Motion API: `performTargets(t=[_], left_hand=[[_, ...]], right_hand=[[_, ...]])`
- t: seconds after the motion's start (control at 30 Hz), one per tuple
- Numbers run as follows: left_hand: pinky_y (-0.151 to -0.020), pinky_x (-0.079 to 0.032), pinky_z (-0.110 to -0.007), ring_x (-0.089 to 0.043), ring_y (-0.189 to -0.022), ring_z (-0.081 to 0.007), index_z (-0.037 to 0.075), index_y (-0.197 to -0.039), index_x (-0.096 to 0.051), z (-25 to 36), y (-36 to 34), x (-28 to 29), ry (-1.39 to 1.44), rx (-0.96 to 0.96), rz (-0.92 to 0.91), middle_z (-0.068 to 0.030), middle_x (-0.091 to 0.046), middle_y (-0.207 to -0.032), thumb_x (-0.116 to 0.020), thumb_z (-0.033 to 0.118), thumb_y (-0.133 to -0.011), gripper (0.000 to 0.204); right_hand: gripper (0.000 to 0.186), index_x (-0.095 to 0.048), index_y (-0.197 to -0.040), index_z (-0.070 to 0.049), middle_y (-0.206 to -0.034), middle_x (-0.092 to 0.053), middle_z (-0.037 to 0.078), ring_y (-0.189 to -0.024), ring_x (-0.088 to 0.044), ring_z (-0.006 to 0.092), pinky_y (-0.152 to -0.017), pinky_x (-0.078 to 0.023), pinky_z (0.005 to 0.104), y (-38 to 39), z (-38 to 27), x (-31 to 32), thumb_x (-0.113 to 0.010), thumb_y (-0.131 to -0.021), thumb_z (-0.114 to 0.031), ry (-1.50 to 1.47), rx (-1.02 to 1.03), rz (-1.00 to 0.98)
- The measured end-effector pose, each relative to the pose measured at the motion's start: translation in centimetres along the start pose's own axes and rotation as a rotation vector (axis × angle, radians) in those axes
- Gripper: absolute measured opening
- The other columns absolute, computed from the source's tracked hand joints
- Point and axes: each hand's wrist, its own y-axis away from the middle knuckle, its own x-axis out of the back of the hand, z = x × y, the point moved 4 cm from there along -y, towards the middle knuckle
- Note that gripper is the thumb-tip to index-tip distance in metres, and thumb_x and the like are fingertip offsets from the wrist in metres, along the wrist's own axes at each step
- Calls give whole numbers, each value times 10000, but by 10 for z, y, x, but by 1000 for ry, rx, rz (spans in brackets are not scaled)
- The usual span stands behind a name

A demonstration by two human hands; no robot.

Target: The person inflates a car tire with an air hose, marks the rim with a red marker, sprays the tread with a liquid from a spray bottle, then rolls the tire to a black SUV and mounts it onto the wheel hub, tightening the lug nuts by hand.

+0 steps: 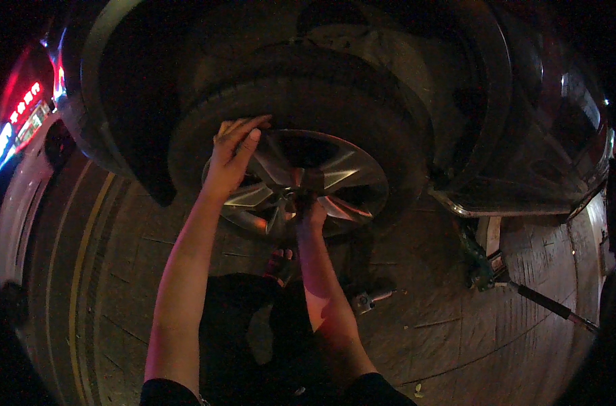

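- Left hand [232, 152] lies flat and open against the upper left of the wheel, fingers spread over the rim edge and the tyre [308, 101]; its grip closes on nothing, it only presses and steadies.
- Right hand [313, 215] reaches into the hub at the middle of the alloy wheel [301, 181]; the fingers are buried among the spokes, so I cannot tell how far that grip is closed or whether it holds a nut or a tool.
- Wheel sits in the wheel arch of the dark car [524, 135], straight ahead and far from the person's knees, with the tyre still around it.
- Judging progress: the car looks raised, since a jack [482, 260] stands under the sill to the right with its long handle [555, 308] running out toward the right edge. The wheel is still on the hub, so taking it off or tightening it down seems to remain.
- A small metal tool [369, 298] lies on the paved ground [423, 338], just right of the right forearm.
- Room: the arch lip closes in above and to both sides of the tyre; the open pavement near and left, by the yellow line [84, 257], gives free space, while the jack handle crowds the right.
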Motion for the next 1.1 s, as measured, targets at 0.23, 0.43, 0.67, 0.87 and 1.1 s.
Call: performTargets(t=[0.23,0.43,0.67,0.87,1.1], left_hand=[[-951,-382,-332,-533,-1013,-233,64,-1198,-665,5,-3,-9,10,18,15,-96,-668,-1084,-542,222,-968,304],[-973,-363,-341,-524,-1035,-232,75,-1196,-667,6,-4,-15,44,52,28,-88,-659,-1069,-542,224,-966,302],[-981,-357,-339,-530,-1060,-244,81,-1208,-659,8,1,-12,-34,51,26,-85,-659,-1090,-536,227,-965,309],[-1015,-362,-362,-505,-1070,-257,90,-1257,-636,1,-1,-4,-24,54,-48,-107,-615,-1118,-516,269,-993,341],[-967,-375,-346,-538,-1041,-241,74,-1204,-658,6,-3,-12,33,52,-13,-78,-666,-1088,-537,246,-968,316]], right_hand=[[306,-630,-874,-10,-798,-671,108,-685,-657,245,-554,-491,302,-35,7,22,-618,-893,-315,-257,-64,-138],[351,-635,-880,-17,-787,-665,104,-678,-634,224,-555,-483,309,-26,-17,18,-630,-861,-367,156,138,-338],[354,-622,-923,-33,-774,-640,90,-606,-584,209,-522,-460,314,2,-24,-8,-460,-950,-347,10,64,-152],[345,-591,-1088,-41,-840,-644,98,-660,-600,236,-583,-492,348,18,-23,-25,-390,-974,-297,-45,-48,-204],[443,-613,-1159,-32,-977,-673,93,-737,-626,217,-606,-509,351,13,-32,-24,-457,-970,-400,-70,0,-194]])
